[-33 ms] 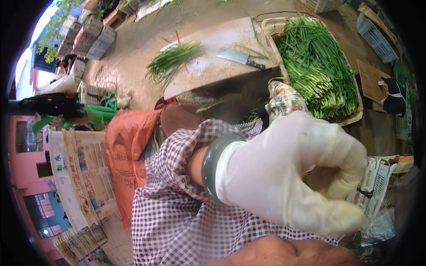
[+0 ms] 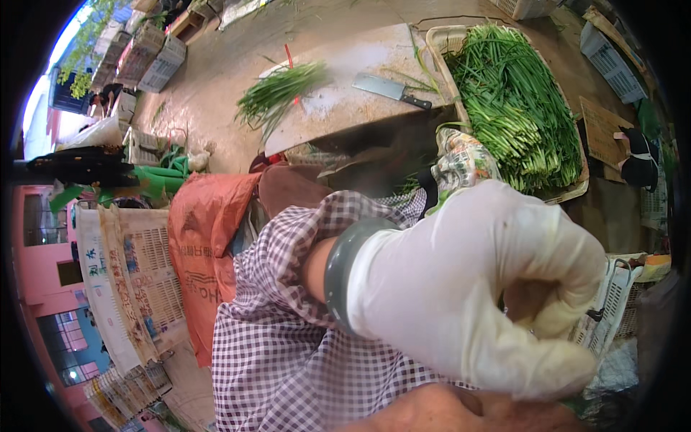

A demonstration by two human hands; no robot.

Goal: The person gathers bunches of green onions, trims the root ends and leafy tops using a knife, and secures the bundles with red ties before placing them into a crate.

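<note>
My left hand (image 2: 468, 288), in a white glove with a dark green bangle (image 2: 345, 277) at the wrist, is raised close in front of me. Its fingers are curled toward the thumb, leaving a gap between. What the fingertips hold, if anything, I cannot make out. Beyond it stands a crate (image 2: 444, 43) of cut green chives (image 2: 511, 108). A smaller bunch of chives (image 2: 281, 90) and a cleaver (image 2: 381, 86) lie on a pale board (image 2: 331, 122). My right hand does not show. Some bare skin at the lower edge cannot be made out as a hand.
Checked cloth (image 2: 288, 360) covers my lap and arm. To the left are an orange-red sack (image 2: 205, 266) and stacked pale crates (image 2: 137, 273). More crates (image 2: 612, 57) stand at the far right, and another crate (image 2: 612, 295) nearer. A person (image 2: 108, 97) is far off at upper left.
My left hand has shifted slightly right and down, and its fingers and thumb are a little closer together. The chives and cleaver lie as before.
</note>
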